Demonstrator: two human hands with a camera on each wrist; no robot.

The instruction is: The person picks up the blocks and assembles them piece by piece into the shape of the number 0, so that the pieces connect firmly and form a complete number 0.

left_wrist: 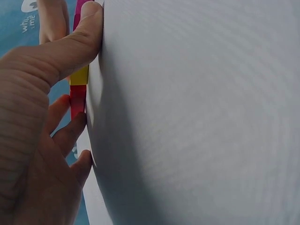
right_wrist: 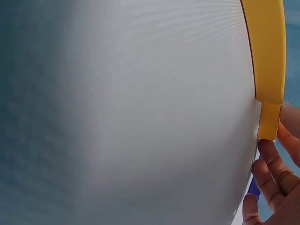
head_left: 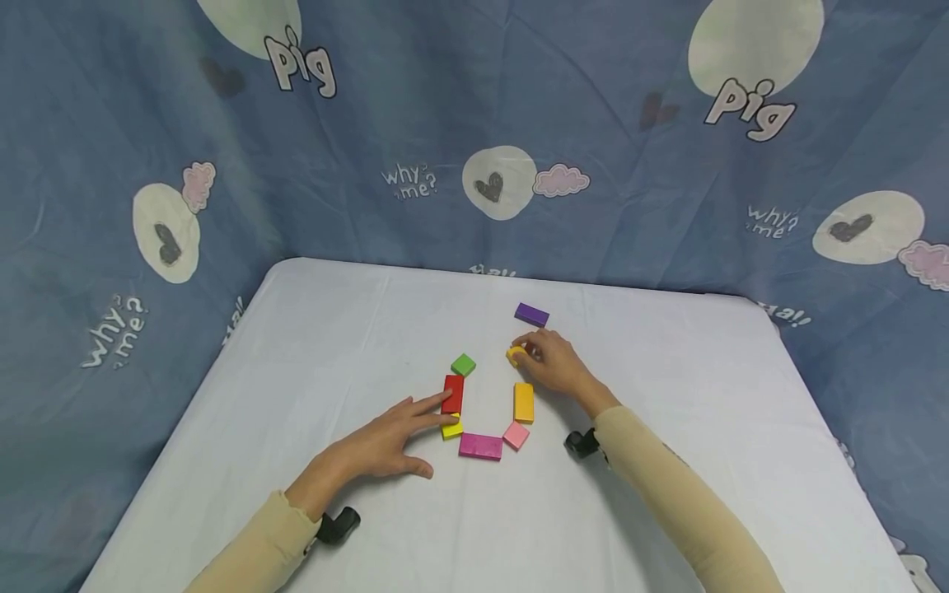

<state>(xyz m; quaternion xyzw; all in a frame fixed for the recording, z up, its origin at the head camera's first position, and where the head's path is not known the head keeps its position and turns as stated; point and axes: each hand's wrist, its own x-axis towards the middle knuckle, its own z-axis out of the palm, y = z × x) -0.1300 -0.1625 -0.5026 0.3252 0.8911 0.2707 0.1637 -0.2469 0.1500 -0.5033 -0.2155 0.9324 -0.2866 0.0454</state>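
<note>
With thumb and fingertips, my right hand [head_left: 554, 364] pinches a small yellow-orange block [head_left: 515, 354], which the right wrist view shows as a short block [right_wrist: 268, 123] by the end of a longer one. My left hand [head_left: 380, 441] lies with fingers extended, fingertips on the red block [head_left: 452, 387] and the yellow block [head_left: 451, 431], its thumb spread away. A green block [head_left: 463, 364] sits beyond the red one. The long yellow-orange block [head_left: 523, 403], pink block [head_left: 516, 435] and magenta block [head_left: 480, 446] continue a U-shaped row.
Beyond my right hand lies a purple block [head_left: 531, 315] near the far part of the white table [head_left: 356, 329]. A blue printed cloth [head_left: 415, 107] hangs behind and around the table. Each wrist wears a small black camera [head_left: 338, 525].
</note>
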